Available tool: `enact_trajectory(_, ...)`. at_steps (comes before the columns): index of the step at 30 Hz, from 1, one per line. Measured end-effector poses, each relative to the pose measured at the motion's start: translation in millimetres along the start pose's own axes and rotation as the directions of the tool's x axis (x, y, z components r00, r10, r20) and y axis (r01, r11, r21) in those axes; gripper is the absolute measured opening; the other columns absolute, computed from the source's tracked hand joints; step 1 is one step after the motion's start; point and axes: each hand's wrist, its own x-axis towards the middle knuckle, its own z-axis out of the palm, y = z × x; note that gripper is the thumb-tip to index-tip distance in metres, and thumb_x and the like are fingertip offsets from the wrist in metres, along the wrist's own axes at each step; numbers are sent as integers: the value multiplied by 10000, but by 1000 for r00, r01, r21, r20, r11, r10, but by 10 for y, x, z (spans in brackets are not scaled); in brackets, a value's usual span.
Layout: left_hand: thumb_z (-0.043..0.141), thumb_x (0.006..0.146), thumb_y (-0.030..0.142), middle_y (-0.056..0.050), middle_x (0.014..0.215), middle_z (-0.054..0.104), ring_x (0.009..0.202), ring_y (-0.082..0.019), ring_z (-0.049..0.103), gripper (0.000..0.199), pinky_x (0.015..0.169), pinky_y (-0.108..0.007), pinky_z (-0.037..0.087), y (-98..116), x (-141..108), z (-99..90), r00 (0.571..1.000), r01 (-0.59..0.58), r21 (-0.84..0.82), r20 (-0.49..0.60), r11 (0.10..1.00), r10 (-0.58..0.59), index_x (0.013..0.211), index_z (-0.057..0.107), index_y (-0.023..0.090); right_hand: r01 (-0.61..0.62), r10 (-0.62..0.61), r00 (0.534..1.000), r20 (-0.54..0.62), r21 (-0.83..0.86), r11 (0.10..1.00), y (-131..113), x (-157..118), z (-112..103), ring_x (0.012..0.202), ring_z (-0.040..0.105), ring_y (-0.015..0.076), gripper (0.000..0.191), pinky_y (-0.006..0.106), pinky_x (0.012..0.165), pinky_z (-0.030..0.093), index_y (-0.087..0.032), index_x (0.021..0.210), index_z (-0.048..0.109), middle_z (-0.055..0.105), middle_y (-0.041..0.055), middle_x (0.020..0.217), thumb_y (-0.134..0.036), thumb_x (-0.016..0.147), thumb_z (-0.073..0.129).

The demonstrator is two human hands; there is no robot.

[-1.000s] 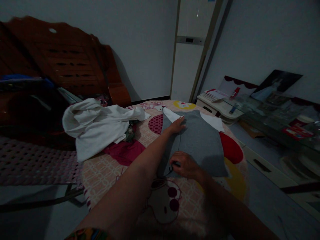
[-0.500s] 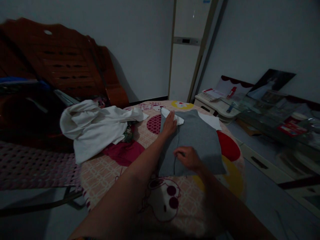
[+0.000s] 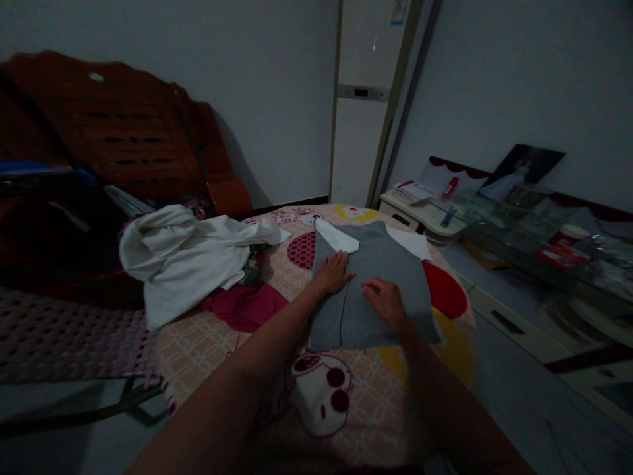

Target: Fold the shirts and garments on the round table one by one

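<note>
The left hand (image 3: pixel 333 272) lies palm down with its fingers spread and grips nothing, pressed to the gray knit garment (image 3: pixel 378 254) beside the dark line that runs down its left part. The right hand (image 3: pixel 384 300) is just beside it, over the middle of the same garment, its fingers loosely curled; whether anything is pinched in them I cannot tell. The gray garment lies flat on the table (image 3: pixel 198 349), its ribbed hem toward the person. At its far end a white flap (image 3: pixel 337 236) rests on the left side, just beyond the left hand, and a white piece (image 3: pixel 411 243) shows at the right corner.

Farther left, a white garment (image 3: pixel 192 254) is heaped at the table's edge, with a dark patterned cloth (image 3: pixel 253 264) peeking out beside it and a magenta patch (image 3: pixel 247 307) nearer the person (cloth or print, hard to say in this light). Beyond the table stand a carved wooden seat (image 3: pixel 133 132) on the left, a tall white cabinet-like unit (image 3: pixel 359 145), and a glass-topped stand (image 3: pixel 514 221) on the right.
</note>
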Motion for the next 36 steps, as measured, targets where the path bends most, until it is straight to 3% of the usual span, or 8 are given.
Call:
enact_trajectory(7,367,1019,526,-219,1680,170,1565,-303,181,732,1244,-543,177,102,-330,100,993,-116,-1,34,993,116,1602,220,108,-80,80,997,-13,-51,995,110,34,-8,757,697,199,194,298,724,508,-206,877,757,755,43,799,-237,825,573)
enact_trajectory(11,373,1027,474,-183,1655,291,1540,-276,270,633,1240,-507,222,87,-380,133,991,-128,-62,-30,990,127,1567,319,147,-85,87,996,17,-69,994,125,25,12,758,709,209,213,315,746,514,-194,901,760,752,50,787,-234,846,557)
enact_trajectory(13,369,1032,403,-162,1625,369,1515,-258,326,552,1230,-466,266,1,-364,111,991,-63,-86,-120,994,53,1529,392,163,-88,90,996,19,-91,992,130,12,27,757,711,208,215,316,744,514,-203,910,762,753,44,784,-234,851,558)
enact_trajectory(16,395,1013,327,-188,1598,398,1488,-278,363,526,1214,-444,298,-200,-326,47,964,130,-68,-223,989,-142,1504,428,139,-78,79,997,4,-111,991,153,-17,48,757,708,197,208,306,741,514,-229,907,764,758,25,788,-233,843,566)
enact_trajectory(19,399,1008,353,-216,1596,386,1489,-320,350,563,1207,-494,285,-359,-308,6,956,233,-7,-180,973,-230,1527,397,133,-52,50,999,-17,-128,990,176,-40,63,764,698,185,203,291,734,507,-248,899,762,764,12,810,-234,834,571)
enact_trajectory(23,366,1018,407,-211,1638,314,1524,-354,277,601,1205,-575,231,-402,-283,-7,966,243,19,-101,970,-240,1569,341,169,-17,22,999,28,-178,984,133,39,79,719,673,177,186,270,698,476,-241,857,751,748,17,772,-238,850,565)
enact_trajectory(29,365,1022,464,-201,1631,335,1517,-329,301,604,1203,-542,241,-491,-112,-39,976,209,6,-64,978,-208,1562,355,193,137,-106,987,122,-281,950,6,564,167,656,620,169,244,255,646,414,-207,756,717,701,32,696,-261,907,533)
enact_trajectory(36,408,1015,438,-180,1617,363,1486,-334,354,543,1200,-529,272,-600,29,4,955,246,-45,-158,968,-250,1514,452,226,127,-102,991,86,-361,924,21,1493,417,905,682,234,290,302,812,464,-173,933,769,764,111,955,-219,944,483)
